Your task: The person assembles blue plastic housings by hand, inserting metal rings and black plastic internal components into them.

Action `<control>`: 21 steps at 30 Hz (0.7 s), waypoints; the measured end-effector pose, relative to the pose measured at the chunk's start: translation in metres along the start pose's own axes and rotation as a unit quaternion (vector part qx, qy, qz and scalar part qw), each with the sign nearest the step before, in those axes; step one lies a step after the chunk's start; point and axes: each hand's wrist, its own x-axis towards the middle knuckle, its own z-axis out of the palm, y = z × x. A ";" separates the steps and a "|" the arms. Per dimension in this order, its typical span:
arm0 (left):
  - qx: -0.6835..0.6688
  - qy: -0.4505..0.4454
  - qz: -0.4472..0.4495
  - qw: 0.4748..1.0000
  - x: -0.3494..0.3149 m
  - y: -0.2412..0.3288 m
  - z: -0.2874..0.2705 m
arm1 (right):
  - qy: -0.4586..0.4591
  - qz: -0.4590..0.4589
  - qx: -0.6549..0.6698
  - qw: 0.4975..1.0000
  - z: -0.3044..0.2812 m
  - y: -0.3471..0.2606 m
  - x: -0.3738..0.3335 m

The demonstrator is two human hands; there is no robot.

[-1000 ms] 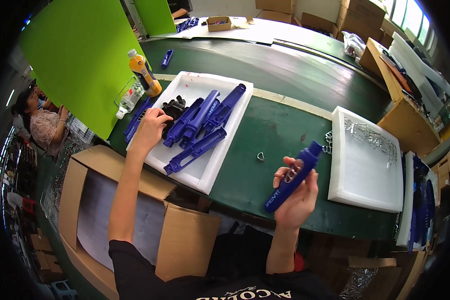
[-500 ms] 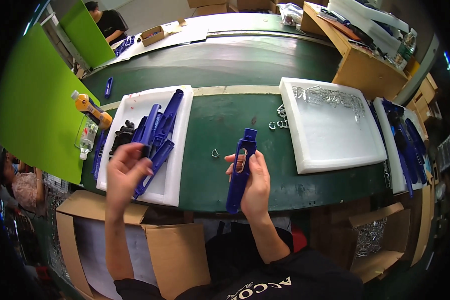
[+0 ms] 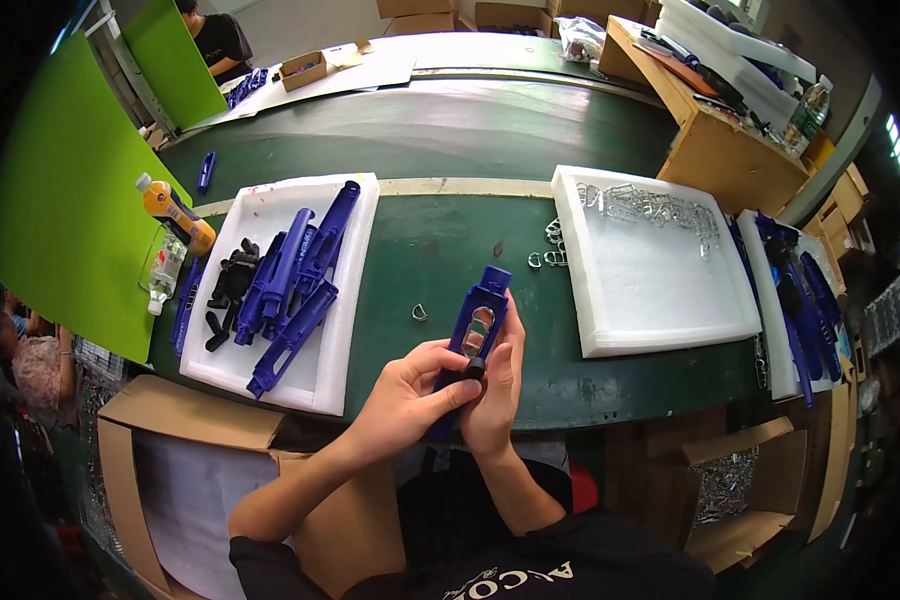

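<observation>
Over the near edge of the green tabletop (image 3: 420,250), a person's right hand (image 3: 498,385) is wrapped around a long blue plastic part (image 3: 475,335) while the left hand (image 3: 410,395) pinches a small black piece (image 3: 473,372) against its lower end. A white foam tray (image 3: 335,350) toward the left edge holds more blue parts (image 3: 295,285) and black pieces (image 3: 232,285). A second white tray (image 3: 650,290) toward the right edge carries clear clips (image 3: 650,208), and an orange bottle (image 3: 175,212) stands at the far-left corner.
</observation>
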 end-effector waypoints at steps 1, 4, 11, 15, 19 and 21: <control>0.001 0.001 0.001 1.000 0.001 -0.002 0.000 | -0.001 0.000 0.001 1.000 0.001 -0.002 0.002; 0.145 0.039 0.078 0.986 0.001 -0.004 0.003 | 0.004 -0.089 -0.132 0.987 -0.004 -0.012 0.011; 0.263 0.135 0.175 0.939 -0.006 0.017 0.010 | -0.153 -0.100 -0.231 0.956 -0.031 -0.035 0.022; 0.202 0.157 0.170 0.952 -0.011 0.024 0.017 | 0.007 0.021 -0.035 0.999 -0.019 -0.037 0.021; 0.117 0.110 0.059 0.985 -0.007 0.017 -0.004 | -0.009 0.002 -0.005 1.000 -0.029 -0.033 0.023; 0.108 0.101 0.066 0.987 -0.004 0.015 -0.002 | -0.033 0.023 -0.019 0.999 -0.030 -0.034 0.020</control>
